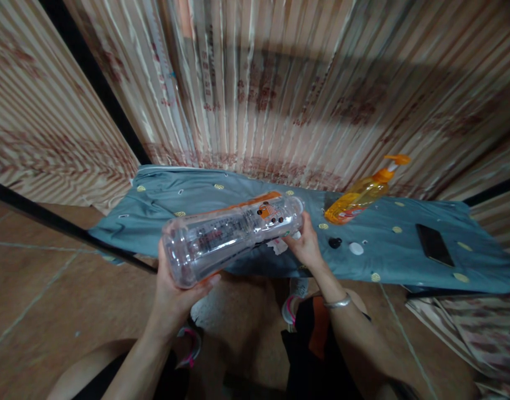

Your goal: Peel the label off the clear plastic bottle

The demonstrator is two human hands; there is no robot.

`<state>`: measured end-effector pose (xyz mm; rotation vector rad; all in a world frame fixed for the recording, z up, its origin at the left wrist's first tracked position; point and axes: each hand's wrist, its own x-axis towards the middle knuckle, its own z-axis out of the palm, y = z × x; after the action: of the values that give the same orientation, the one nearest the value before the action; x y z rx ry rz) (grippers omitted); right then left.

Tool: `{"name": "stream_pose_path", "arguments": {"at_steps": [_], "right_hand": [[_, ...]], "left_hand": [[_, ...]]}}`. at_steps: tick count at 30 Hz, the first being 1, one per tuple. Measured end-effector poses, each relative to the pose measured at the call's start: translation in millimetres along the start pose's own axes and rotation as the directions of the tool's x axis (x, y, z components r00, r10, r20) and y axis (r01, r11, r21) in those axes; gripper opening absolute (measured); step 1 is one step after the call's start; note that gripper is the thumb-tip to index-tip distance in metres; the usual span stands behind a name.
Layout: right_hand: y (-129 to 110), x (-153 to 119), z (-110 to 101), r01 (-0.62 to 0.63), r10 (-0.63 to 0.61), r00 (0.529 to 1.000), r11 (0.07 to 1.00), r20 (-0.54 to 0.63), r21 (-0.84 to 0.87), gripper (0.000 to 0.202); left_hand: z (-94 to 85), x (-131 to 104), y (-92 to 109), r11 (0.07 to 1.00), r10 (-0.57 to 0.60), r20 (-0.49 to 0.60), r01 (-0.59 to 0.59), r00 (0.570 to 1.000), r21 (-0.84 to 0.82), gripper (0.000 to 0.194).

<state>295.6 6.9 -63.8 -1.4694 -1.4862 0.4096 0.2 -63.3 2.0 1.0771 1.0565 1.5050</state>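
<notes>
Between my hands a clear plastic bottle (pixel 221 239) with an orange printed label lies tilted on its side, lifted above the cloth. My left hand (pixel 178 297) is wrapped around the wide base end. Fingers of my right hand (pixel 305 241) grip the narrower neck end at the right. Something white and crumpled, like tissue or torn label (pixel 278 245), shows just under the bottle near my right fingers. To the right, a small black cap (pixel 334 243) and a white round disc (pixel 356 248) lie on the cloth.
A pump bottle of orange liquid (pixel 357 200) stands at the back right of the blue-grey cloth (pixel 155 222) over a narrow bench. A black phone (pixel 434 244) lies farther right. Dark metal poles (pixel 100 83) and a patterned curtain (pixel 271 100) border the bench.
</notes>
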Motion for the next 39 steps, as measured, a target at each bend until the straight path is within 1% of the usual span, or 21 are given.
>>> {"name": "stream_pose_path", "arguments": {"at_steps": [5,9,14,17,19,23,28,33,39], "right_hand": [[-0.4,-0.1,-0.2,0.001,-0.001,1.000,1.000,0.001,-0.007,0.073],[0.3,-0.3,0.2,0.000,0.000,1.000,1.000,-0.001,-0.001,0.072],[-0.2,-0.7,0.3,-0.024,0.024,1.000,0.999,0.020,0.033,0.074],[-0.7,-1.2,0.0,-0.023,0.021,0.999,0.998,0.040,0.061,0.075],[-0.8,-1.6,-0.4,-0.012,0.009,0.999,0.997,0.043,0.073,0.075],[0.2,-2.3,-1.0,-0.002,-0.001,0.999,0.997,0.042,0.076,0.075],[2.3,-2.8,-0.6,-0.015,0.011,0.999,0.996,0.044,0.094,0.076],[2.8,-2.4,-0.1,-0.001,-0.003,0.999,0.995,0.040,0.099,0.076],[1.2,-2.2,-1.6,-0.009,0.003,0.999,0.995,0.053,0.099,0.075]], "left_hand": [[0.1,-1.8,2.6,0.999,-0.027,-0.019,0.027,0.999,0.021,0.113],[1.7,-2.5,5.5,0.999,-0.048,-0.057,0.049,0.997,0.020,0.112],[3.5,-0.6,6.8,0.997,-0.069,-0.077,0.072,0.995,0.036,0.106],[3.6,0.9,7.3,0.995,-0.085,-0.099,0.090,0.991,0.049,0.110],[3.0,1.3,7.1,0.995,-0.076,-0.097,0.082,0.992,0.062,0.109],[0.3,0.0,5.2,0.996,-0.044,-0.067,0.049,0.997,0.075,0.098],[-2.0,-1.7,2.5,0.995,-0.040,-0.048,0.044,0.998,0.087,0.097],[-1.8,-0.5,2.7,0.995,-0.039,-0.031,0.042,0.999,0.096,0.097],[-3.7,-1.5,4.2,0.993,-0.024,-0.041,0.029,0.999,0.113,0.093]]}}
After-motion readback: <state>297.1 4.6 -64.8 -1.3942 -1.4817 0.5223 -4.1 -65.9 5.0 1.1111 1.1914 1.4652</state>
